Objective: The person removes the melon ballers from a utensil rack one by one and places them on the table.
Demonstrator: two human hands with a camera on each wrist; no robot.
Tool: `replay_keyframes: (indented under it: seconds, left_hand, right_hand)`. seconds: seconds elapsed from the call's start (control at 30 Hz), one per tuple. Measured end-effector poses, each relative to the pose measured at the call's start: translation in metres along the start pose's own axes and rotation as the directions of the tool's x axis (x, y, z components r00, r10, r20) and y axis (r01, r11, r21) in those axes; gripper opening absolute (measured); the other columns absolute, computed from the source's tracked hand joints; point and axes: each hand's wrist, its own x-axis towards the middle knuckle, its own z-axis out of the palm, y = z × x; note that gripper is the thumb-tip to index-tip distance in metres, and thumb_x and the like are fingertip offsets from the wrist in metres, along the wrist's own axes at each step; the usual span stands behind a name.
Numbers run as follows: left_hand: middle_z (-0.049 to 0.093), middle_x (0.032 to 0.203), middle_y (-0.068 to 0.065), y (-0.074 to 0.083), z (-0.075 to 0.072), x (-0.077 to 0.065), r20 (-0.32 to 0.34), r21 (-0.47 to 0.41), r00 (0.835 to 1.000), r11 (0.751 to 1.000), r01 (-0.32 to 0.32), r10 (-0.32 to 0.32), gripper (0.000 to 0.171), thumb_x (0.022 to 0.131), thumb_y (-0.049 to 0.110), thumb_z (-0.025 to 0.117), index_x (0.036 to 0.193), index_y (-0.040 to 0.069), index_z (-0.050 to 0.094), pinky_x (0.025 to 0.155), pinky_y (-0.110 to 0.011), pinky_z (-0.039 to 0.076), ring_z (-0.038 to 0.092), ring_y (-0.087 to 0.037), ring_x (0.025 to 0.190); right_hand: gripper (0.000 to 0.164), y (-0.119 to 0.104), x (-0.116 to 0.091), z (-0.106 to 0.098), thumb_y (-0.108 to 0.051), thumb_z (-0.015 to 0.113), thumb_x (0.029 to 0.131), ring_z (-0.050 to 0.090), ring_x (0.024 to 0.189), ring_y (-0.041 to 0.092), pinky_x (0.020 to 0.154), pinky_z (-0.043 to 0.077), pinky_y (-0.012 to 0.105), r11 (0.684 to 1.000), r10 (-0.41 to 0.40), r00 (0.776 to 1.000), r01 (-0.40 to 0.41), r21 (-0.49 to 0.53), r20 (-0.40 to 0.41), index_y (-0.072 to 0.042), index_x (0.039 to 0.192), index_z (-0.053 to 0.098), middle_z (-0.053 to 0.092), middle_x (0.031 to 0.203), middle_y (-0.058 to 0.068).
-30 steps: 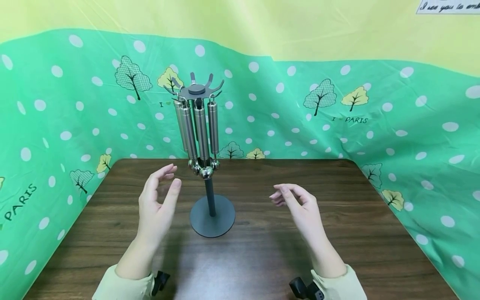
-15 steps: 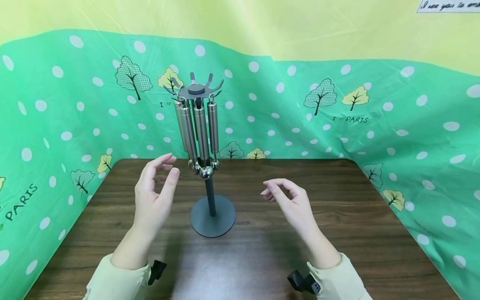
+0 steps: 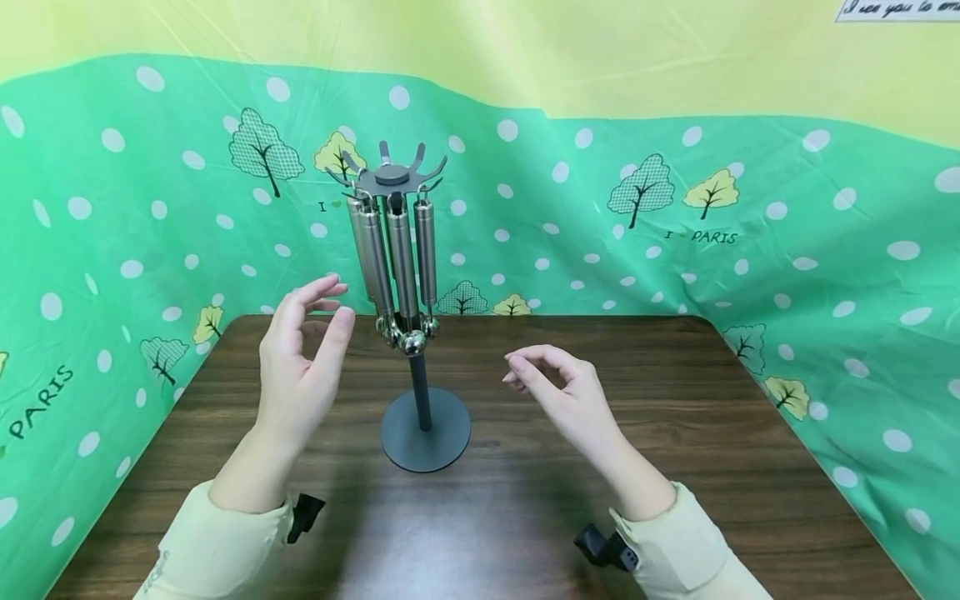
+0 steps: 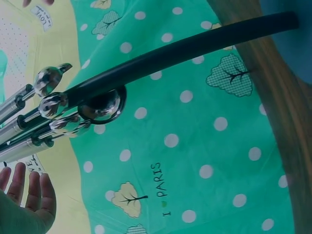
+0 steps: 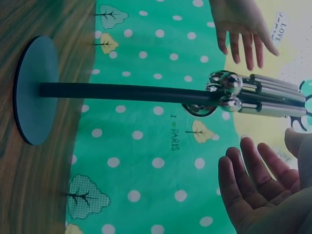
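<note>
"Where is there room to move?"

"Mostly on the right: the wooden surface (image 3: 750,500) runs on past the right hand (image 3: 570,396) to its slanting right edge. More wood lies on the near side of the stand (image 3: 405,454)."

"And the limits?"

"Printed cloth (image 3: 555,200) rises beyond the far edge and along both sides."

"What's in the way?"

"The stand itself, upright on the surface, left of the middle, between the two hands. Metal utensils (image 3: 402,267) hang from its hooks around the post, rounded ends down, above the round base."

"How are the hands?"

"The left hand (image 3: 300,371) is near the utensils but apart from them, thumb and fingers wide. The right is farther off, its fingers loosely bent; the right wrist view shows its thumb apart from them."

"Anything at the wrists?"

"A black device (image 3: 306,518) on the left cuff, another on the right."
</note>
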Motion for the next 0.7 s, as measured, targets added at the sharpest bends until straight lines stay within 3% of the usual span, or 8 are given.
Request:
replay_keyframes:
  seconds: [0.17, 0.47, 0.7]
  left_hand:
    - [0.062, 0.126, -0.017, 0.004, -0.001, 0.010, 0.029, 0.028, 0.999, 0.999, -0.016, 0.015, 0.036, 0.097, 0.006, 0.058, 0.132, -0.001, 0.057, 0.090, -0.018, 0.047, 0.055, -0.003, 0.111]
    - [0.055, 0.142, -0.013, 0.005, -0.003, 0.028, 0.064, 0.059, 0.991, 0.990, -0.125, 0.121, 0.048, 0.100, 0.021, 0.058, 0.142, 0.001, 0.049, 0.101, -0.019, 0.045, 0.049, -0.022, 0.133]
    - [0.050, 0.148, -0.004, 0.014, -0.001, 0.041, 0.055, 0.060, 0.988, 0.987, -0.146, 0.143, 0.052, 0.100, 0.028, 0.058, 0.146, 0.006, 0.046, 0.101, -0.020, 0.046, 0.048, -0.021, 0.134]
  right_hand:
    - [0.014, -0.006, 0.005, 0.000, -0.012, 0.064, 0.096, 0.069, 0.079, 0.009, 0.075, 0.058, 0.025, 0.999, -0.038, 0.999, 0.039, -0.015, 0.035, -0.002, 0.105, 0.071, 0.073, 0.088, 0.017]
    - [0.020, -0.013, 0.015, 0.003, -0.012, 0.069, 0.092, 0.070, 0.082, 0.008, 0.068, 0.054, 0.024, 0.993, -0.105, 0.992, 0.108, -0.045, 0.071, -0.008, 0.112, 0.070, 0.074, 0.093, 0.009]
    - [0.022, -0.024, 0.022, 0.004, -0.012, 0.070, 0.092, 0.069, 0.080, 0.011, 0.066, 0.053, 0.025, 0.988, -0.140, 0.986, 0.145, -0.054, 0.090, -0.009, 0.114, 0.070, 0.074, 0.096, 0.009]
